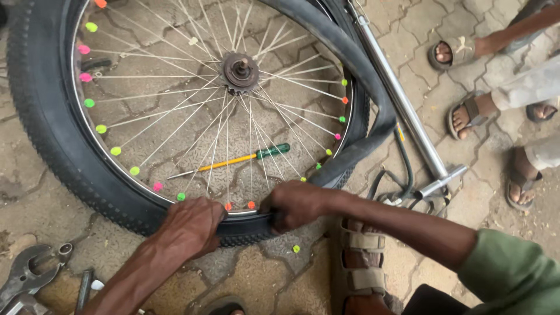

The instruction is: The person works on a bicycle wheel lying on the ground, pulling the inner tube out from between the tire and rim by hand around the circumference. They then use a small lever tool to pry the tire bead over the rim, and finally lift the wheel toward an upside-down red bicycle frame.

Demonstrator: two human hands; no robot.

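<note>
1. Position: the bicycle wheel [175, 105] lies flat on the paved ground [274, 274], filling the upper left and centre of the frame; its black tyre [44, 128] runs round the rim, and coloured beads [115, 151] sit on the spokes.
2. Left hand [189, 224]: closed over the tyre at the lower centre of the frame, fingers curled over the rim edge; clamped on the tyre.
3. Right hand [297, 204]: just beside the left, gripping the tyre wall near the point where the inner tube [361, 76] hangs out; both hands are close together but not touching.
4. Technique, as a judgement: keep both hands low on the tyre wall and work in short sections; press evenly so the tube is not pinched against the rim; keep fingers off the spokes.
5. Loose items: a screwdriver [233, 160] with a green handle lies under the spokes, centre frame; a floor pump [402, 111] with its hose lies at the right; pliers [26, 274] lie at the lower left.
6. Containers: none is visible; tools rest directly on the ground.
7. Bystanders: sandalled feet [466, 114] stand at the upper right.
</note>
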